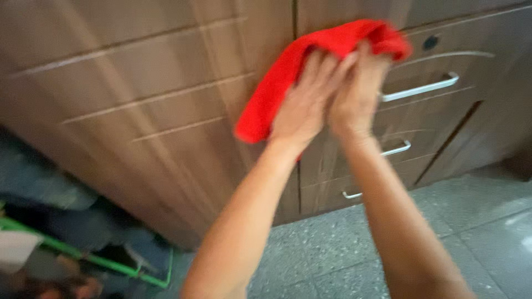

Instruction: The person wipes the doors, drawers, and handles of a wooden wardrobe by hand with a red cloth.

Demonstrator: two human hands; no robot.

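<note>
A red cloth (277, 83) is pressed against the front of a brown wooden cabinet (138, 111). My left hand (307, 102) lies flat on the cloth with its fingers stretched upward. Close beside it, my right hand (354, 94) grips the cloth's upper right part, near the top drawer. Both forearms reach up from the bottom of the view. The cloth's lower end hangs loose to the left of my left wrist. The picture is blurred by motion.
Three drawers with silver bar handles (421, 88) sit at the right of the cabinet. A grey speckled tile floor (343, 249) runs below. At the lower left lies a green-edged frame (111, 263) with dark, blurred items around it.
</note>
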